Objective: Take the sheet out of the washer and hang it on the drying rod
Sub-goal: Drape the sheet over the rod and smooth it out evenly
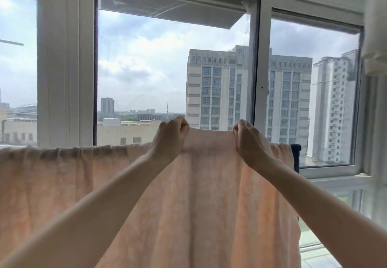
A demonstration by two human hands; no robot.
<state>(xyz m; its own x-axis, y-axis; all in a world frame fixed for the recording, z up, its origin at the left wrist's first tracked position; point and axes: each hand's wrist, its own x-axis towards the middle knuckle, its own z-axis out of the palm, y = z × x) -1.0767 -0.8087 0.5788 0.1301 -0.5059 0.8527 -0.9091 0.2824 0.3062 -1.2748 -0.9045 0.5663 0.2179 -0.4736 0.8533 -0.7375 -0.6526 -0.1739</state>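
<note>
Two bare forearms reach up and forward toward a large window. The left hand [171, 133] and right hand [248, 140] are raised side by side with a short gap between them. Each is closed in a pinch on the top fold of a pale peach sheet [188, 194], fingers curled over the edge. Between the hands the fabric is pulled taut and lifted a little above the line it follows to either side, most likely so it can be slid or smoothed along its support without dragging.

The sheet is already draped over the drying rod, which is hidden under the cloth (only a dark end piece [296, 154] shows just beyond the right hand). Out past the left hand the top fold is bunched into small gathers; below both hands the sheet hangs in long, soft folds, filling the lower view between the arms.

The hanging looks nearly done, with spreading the gathers the apparent remaining step.

Behind the hands, the window [173, 58] shows cloudy sky and tall apartment blocks [219, 92].
</note>
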